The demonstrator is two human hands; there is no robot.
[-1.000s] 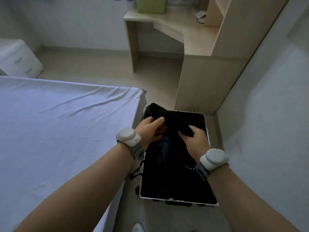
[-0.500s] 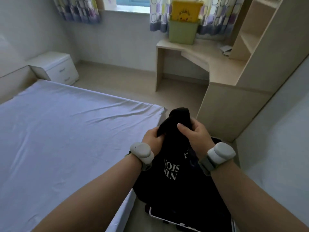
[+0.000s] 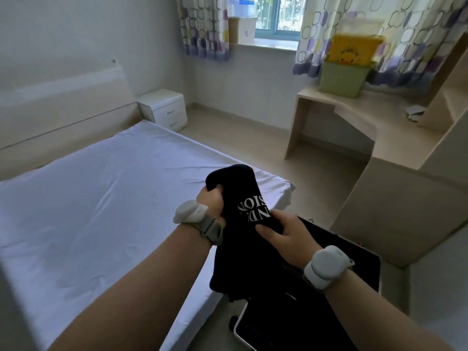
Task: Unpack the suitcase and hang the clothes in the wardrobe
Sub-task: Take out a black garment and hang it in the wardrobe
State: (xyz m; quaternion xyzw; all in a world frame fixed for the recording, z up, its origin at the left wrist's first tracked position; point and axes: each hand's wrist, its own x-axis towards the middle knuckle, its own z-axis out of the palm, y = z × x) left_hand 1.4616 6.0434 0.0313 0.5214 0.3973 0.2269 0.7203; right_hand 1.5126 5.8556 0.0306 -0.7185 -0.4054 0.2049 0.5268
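A black garment with white lettering (image 3: 243, 196) hangs in the air above the bed's corner. My left hand (image 3: 211, 202) grips its upper part with curled fingers. My right hand (image 3: 285, 235) holds the cloth lower down, just below the lettering. Below my right arm the open suitcase (image 3: 354, 269) lies on the floor, dark inside with a pale rim. The garment's lower end drapes over the suitcase's near left side. No wardrobe is in view.
A bed with a white sheet (image 3: 101, 211) fills the left. A white nightstand (image 3: 164, 110) stands by the headboard. A wooden desk with shelves (image 3: 379, 133) is at the right, a green box (image 3: 343, 79) on it. Bare floor lies between bed and desk.
Both hands lifted the black garment out of the suitcase and up over the bed's corner. My right hand slid lower on the cloth, and my view rose toward the window.
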